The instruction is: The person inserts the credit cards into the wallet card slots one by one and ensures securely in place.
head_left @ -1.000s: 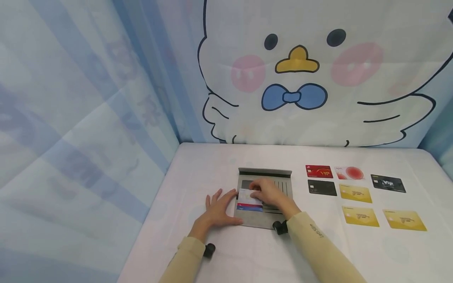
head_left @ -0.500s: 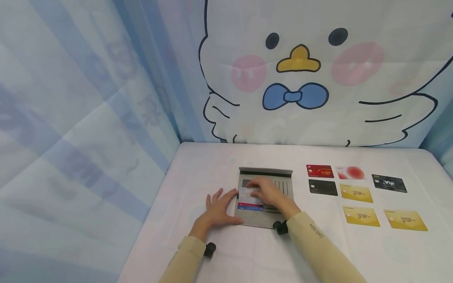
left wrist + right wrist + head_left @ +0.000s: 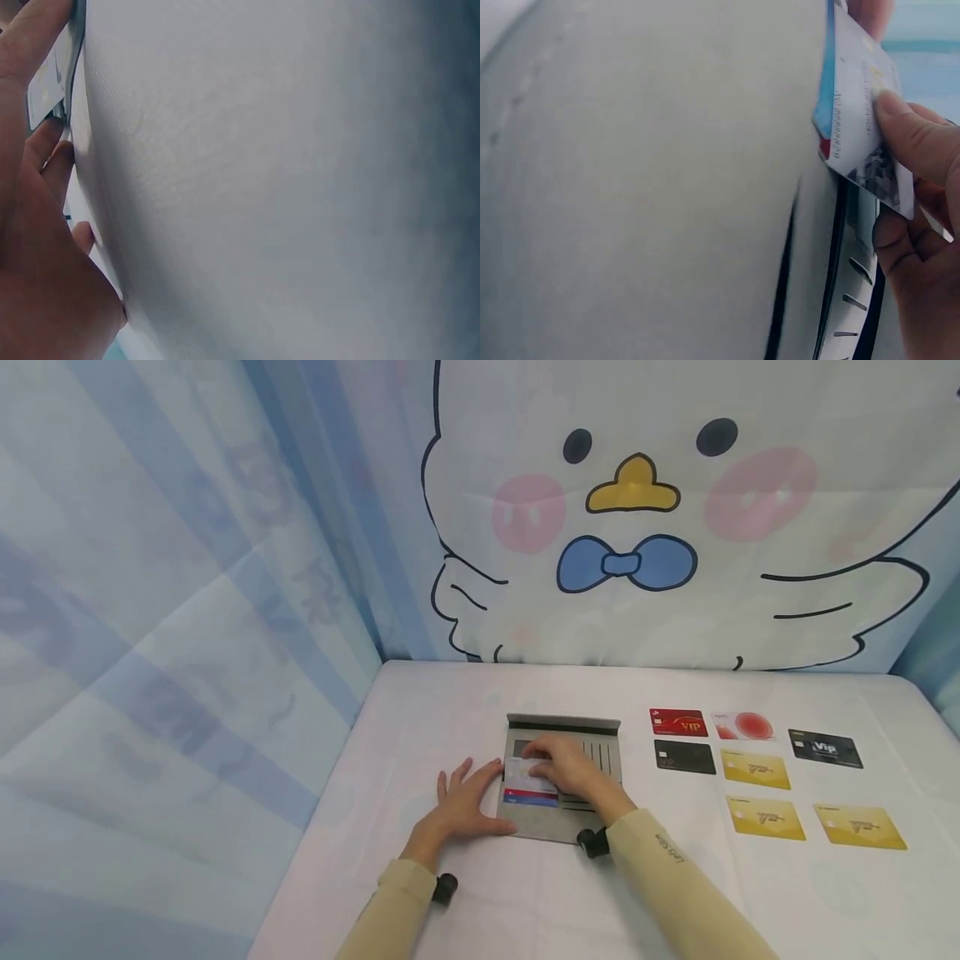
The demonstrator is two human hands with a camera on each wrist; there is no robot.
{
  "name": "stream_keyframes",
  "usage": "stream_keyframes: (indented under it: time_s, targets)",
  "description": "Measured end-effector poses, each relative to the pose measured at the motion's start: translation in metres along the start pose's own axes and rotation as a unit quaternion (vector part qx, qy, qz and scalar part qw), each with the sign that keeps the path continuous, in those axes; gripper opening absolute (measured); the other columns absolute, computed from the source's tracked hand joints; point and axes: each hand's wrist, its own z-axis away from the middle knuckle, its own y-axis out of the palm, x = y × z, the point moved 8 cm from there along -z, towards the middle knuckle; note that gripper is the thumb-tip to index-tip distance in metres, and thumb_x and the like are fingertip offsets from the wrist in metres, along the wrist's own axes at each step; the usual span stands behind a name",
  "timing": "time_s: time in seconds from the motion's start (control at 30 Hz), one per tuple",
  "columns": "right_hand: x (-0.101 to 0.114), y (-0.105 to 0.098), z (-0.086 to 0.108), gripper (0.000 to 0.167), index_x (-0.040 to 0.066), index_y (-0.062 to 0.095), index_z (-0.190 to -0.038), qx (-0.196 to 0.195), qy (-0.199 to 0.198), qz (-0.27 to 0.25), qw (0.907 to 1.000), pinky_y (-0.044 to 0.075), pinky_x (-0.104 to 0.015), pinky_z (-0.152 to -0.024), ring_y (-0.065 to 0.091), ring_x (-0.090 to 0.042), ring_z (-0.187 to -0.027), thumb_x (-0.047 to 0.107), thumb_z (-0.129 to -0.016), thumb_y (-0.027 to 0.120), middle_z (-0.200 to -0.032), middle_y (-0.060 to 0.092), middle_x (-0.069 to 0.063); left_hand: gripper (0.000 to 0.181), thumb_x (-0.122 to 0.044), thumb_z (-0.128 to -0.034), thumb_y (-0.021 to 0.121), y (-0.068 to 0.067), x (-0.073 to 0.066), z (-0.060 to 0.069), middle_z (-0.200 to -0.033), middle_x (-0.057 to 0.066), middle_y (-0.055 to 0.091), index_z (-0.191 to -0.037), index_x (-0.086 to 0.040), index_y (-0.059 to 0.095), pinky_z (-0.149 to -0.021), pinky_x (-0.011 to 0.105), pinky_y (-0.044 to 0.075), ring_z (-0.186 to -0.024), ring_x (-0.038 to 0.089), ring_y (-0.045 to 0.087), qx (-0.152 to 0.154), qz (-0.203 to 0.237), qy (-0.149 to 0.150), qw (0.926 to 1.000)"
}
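A flat grey metal plate (image 3: 536, 827) with cut slots and a raised far edge lies on the table. My right hand (image 3: 573, 772) pinches a white printed card (image 3: 517, 772) over the plate's left part. A red and a blue band (image 3: 530, 798) run along the near side; whether they belong to this card or to another beneath it I cannot tell. In the right wrist view, the thumb lies on the card's face (image 3: 859, 97), which is tilted above the slots. My left hand (image 3: 461, 810) has its fingers spread, touching the plate's left edge; the left wrist view shows it only partly.
Right of the plate lie several cards: a red one (image 3: 678, 722), a white one with a red circle (image 3: 742, 726), black ones (image 3: 825, 749) (image 3: 685, 757) and yellow ones (image 3: 765, 818). A printed curtain (image 3: 630, 627) hangs behind the table and another at its left.
The white part of the card lies slightly differently under the right fingers than a second ago. Both hands have stayed almost in place.
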Motion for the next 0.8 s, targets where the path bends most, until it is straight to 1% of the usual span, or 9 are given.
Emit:
stream_keyframes:
  time_s: [0.27,0.5,0.67,0.8]
  targets:
    - [0.002,-0.002,0.001,0.025,0.003,0.072,-0.114,0.006,0.015,0.012,0.9998,0.052,-0.049,-0.094,0.065,-0.029,-0.102,0.002,-0.089,0.074,-0.108,0.070,-0.010,0.094,-0.050,-0.0782,0.083,0.001,0.002,0.000,-0.162,0.003,0.034,-0.155,-0.017,0.039,-0.113,0.070,-0.004,-0.150,0.038,0.012,0.003,0.005,0.005,1.0000]
    - [0.009,-0.005,0.003,0.025,0.005,0.072,-0.113,-0.001,0.009,0.038,0.9992,0.053,-0.046,-0.091,0.065,-0.026,-0.098,0.003,-0.088,0.075,-0.106,0.069,-0.008,0.095,-0.052,-0.0782,0.083,0.002,0.004,-0.001,-0.162,0.000,0.033,-0.156,-0.020,0.038,-0.113,0.069,-0.005,-0.151,0.037,0.010,0.005,0.007,0.002,1.0000]
    - [0.008,-0.007,0.002,0.023,0.005,0.073,-0.110,0.005,0.009,0.013,0.9999,0.054,-0.044,-0.087,0.064,-0.022,-0.093,0.002,-0.087,0.076,-0.103,0.070,-0.006,0.098,-0.051,-0.0772,0.084,0.001,0.005,-0.001,-0.162,0.001,0.034,-0.157,-0.020,0.037,-0.113,0.068,-0.006,-0.151,0.036,0.010,0.003,0.008,0.001,1.0000]
    - [0.003,-0.004,0.001,0.022,0.003,0.073,-0.111,0.012,0.016,-0.002,0.9998,0.054,-0.046,-0.090,0.065,-0.025,-0.097,0.002,-0.089,0.074,-0.105,0.070,-0.007,0.100,-0.051,-0.0767,0.084,0.001,0.005,-0.001,-0.162,0.002,0.033,-0.158,-0.019,0.035,-0.114,0.068,-0.006,-0.151,0.036,0.009,0.007,0.007,-0.002,0.9999]
